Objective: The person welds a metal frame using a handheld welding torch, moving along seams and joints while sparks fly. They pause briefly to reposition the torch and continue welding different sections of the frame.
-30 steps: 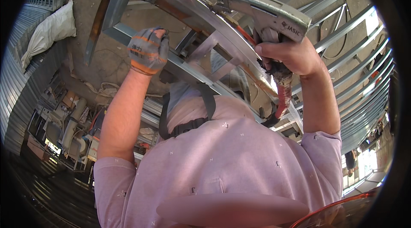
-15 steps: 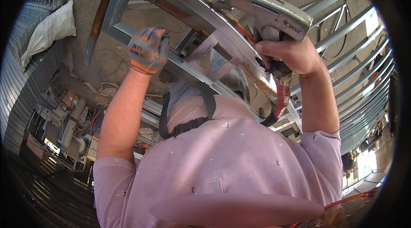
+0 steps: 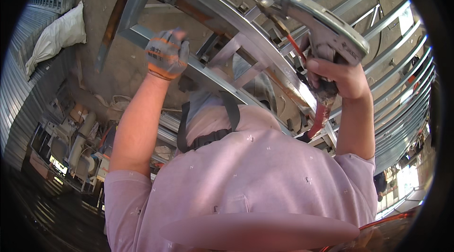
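My right hand (image 3: 344,76), bare, is wrapped round the grip of a grey handheld laser welding gun (image 3: 326,25). The gun's dark nozzle points to the upper left, lifted off the work, with a thin wire-feed tube under it. From the grip a red-sleeved cable (image 3: 321,116) runs down. Below the nozzle lies a curved metal frame (image 3: 227,13) with crosspieces; a small red light spot shows at its far edge. My left hand (image 3: 166,54), in a grey and orange glove, is a closed fist above the frame's straight bar (image 3: 208,78). Nothing shows in it.
Parallel metal bars (image 3: 373,70) fill the right side. At the left are a white sack (image 3: 59,37) and stacked corrugated metal (image 3: 16,86). Equipment and boxes (image 3: 78,141) stand at the lower left. A rusty strip (image 3: 112,27) lies on the floor.
My right hand has drawn the welding gun to the right and nearer, so its nozzle has left the frame. The bright glow there is gone. My left fist has barely shifted.
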A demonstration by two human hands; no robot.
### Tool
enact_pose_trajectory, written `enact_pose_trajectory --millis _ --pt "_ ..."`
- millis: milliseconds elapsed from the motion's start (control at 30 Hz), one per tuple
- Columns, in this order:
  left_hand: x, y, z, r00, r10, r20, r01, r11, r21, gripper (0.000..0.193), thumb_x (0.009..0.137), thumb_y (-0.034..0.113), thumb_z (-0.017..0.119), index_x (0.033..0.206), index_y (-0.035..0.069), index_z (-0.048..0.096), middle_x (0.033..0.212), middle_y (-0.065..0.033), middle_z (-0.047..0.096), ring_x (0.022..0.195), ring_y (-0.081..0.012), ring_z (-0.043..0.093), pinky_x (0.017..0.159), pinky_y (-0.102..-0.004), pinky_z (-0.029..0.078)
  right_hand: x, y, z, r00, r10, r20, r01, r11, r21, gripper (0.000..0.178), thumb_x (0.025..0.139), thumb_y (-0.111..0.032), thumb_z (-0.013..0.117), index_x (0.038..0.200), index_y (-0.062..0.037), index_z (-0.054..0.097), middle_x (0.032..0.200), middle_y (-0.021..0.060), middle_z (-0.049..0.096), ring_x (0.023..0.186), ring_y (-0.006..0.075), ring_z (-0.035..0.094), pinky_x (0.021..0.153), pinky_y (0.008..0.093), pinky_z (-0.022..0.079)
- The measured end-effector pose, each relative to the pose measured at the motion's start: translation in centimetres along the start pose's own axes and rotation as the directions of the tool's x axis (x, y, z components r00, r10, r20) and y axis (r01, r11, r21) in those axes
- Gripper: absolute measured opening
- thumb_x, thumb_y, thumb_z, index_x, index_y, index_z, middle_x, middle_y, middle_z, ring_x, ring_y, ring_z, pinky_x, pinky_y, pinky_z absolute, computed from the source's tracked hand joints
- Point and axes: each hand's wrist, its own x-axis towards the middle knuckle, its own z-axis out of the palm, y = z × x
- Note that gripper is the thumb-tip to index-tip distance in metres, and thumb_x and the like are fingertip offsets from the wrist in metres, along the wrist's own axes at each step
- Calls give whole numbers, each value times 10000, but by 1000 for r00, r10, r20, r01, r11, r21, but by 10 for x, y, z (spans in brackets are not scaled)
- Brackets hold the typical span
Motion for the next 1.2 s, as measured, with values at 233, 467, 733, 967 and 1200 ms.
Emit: enact_pose_trajectory --millis 233,467,733,967,1200 --pt "-7 -5 3 1000 2 9 -2 1000 -6 173 869 100 705 1040 88 687 999 -149 752 929 -378 729 843 -477 585 -58 44 3 983 -181 34 171 964 202 837 807 -561 845 1268 62 531 723 64 626 568 154 606 623 290 534" --pt "-7 -8 8 1000 13 -19 -12 1000 25 139 888 158 701 1013 97 695 979 -140 755 900 -371 731 800 -480 586 -101 77 56 946 -214 -244 221 975 -1 680 894 -486 819 1241 45 575 733 43 584 612 132 549 600 278 443" --pt "-6 -9 18 996 34 -80 -31 999 27 166 862 226 714 967 97 706 932 -118 756 862 -361 732 765 -480 589 -146 110 88 811 -290 -508 299 952 -66 510 1008 -412 713 1249 15 573 820 55 602 688 141 579 617 295 470" --pt "-6 -8 13 997 47 -65 -43 998 50 136 850 185 725 957 107 696 920 -116 748 839 -343 729 749 -459 587 -163 34 37 834 -300 -463 263 954 -145 831 852 -711 775 1213 8 565 633 -25 517 512 98 502 529 268 427" --pt "0 -7 3 999 33 -33 -34 999 -28 189 818 83 726 1000 91 675 926 -134 731 840 -364 717 739 -448 583 -63 -67 -18 977 -133 -168 89 964 -249 543 963 -391 711 1237 55 564 637 -24 525 482 67 500 521 231 428"
